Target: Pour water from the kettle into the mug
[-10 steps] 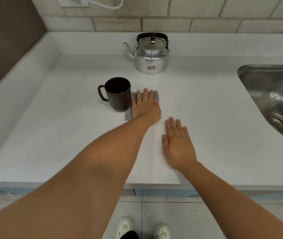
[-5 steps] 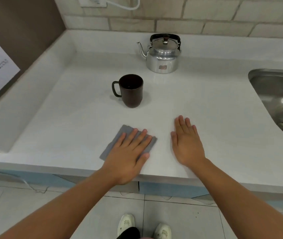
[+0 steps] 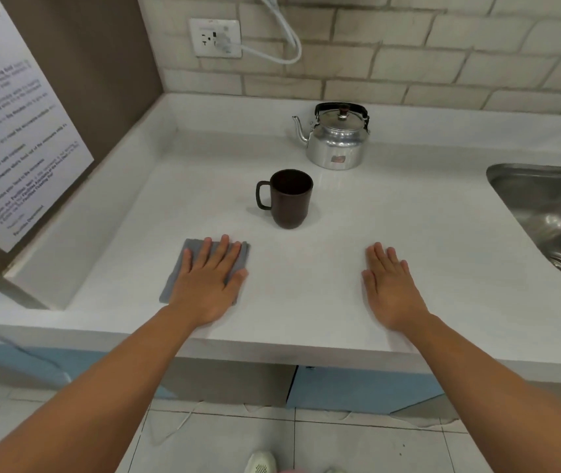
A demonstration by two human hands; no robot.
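A shiny metal kettle (image 3: 337, 145) with a black handle stands upright at the back of the white counter (image 3: 408, 233), spout pointing left. A dark brown mug (image 3: 291, 203) stands upright in front of it, handle to the left; I cannot tell what is inside. My left hand (image 3: 209, 281) lies flat, fingers apart, on a grey cloth (image 3: 176, 271) near the front edge, left of and nearer than the mug. My right hand (image 3: 391, 285) rests flat on the bare counter to the right, holding nothing. Neither hand touches the kettle or the mug.
A steel sink (image 3: 545, 206) is set into the counter at the right. A wall socket (image 3: 216, 37) with a white cable hangs above the back left. A brown panel with a printed notice (image 3: 16, 131) bounds the left side, behind a raised counter ledge.
My left hand has drawn the grey cloth back from beside the mug to the front left of the counter. My right hand has stayed flat, now farther from the left one.
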